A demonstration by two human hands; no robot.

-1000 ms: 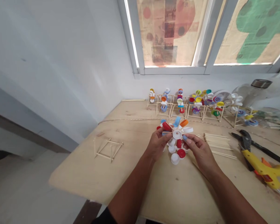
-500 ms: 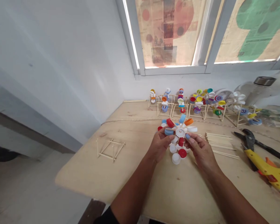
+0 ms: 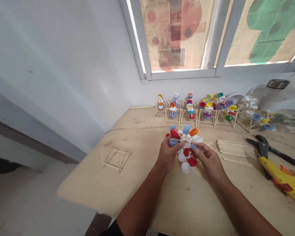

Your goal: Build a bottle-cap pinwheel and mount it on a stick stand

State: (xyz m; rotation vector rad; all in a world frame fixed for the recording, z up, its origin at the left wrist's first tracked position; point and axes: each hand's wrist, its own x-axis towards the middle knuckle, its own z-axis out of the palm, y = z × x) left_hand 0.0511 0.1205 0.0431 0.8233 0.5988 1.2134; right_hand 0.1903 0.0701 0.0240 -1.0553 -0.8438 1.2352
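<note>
A pinwheel of coloured bottle caps (image 3: 185, 137) on thin sticks is held over the wooden table (image 3: 137, 190). My left hand (image 3: 167, 151) grips its left side, thumb near the white centre cap. From the right, my right hand (image 3: 206, 158) pinches it, a fingertip at the hub. Red, blue, orange and white caps fan out above the fingers. Loose red and white caps (image 3: 188, 164) lie on the table just below the hands.
A stick-built square frame (image 3: 115, 158) lies to the left. A bundle of sticks (image 3: 229, 147) lies to the right, then black pliers (image 3: 265, 144) and a yellow glue gun (image 3: 282, 178). A row of finished cap wheels (image 3: 206, 109) stands under the window, with a glass jar (image 3: 272, 95) at the far right.
The cap wheel has tilted slightly and dropped a little in my hands. The view has shifted a bit; both hands keep their hold.
</note>
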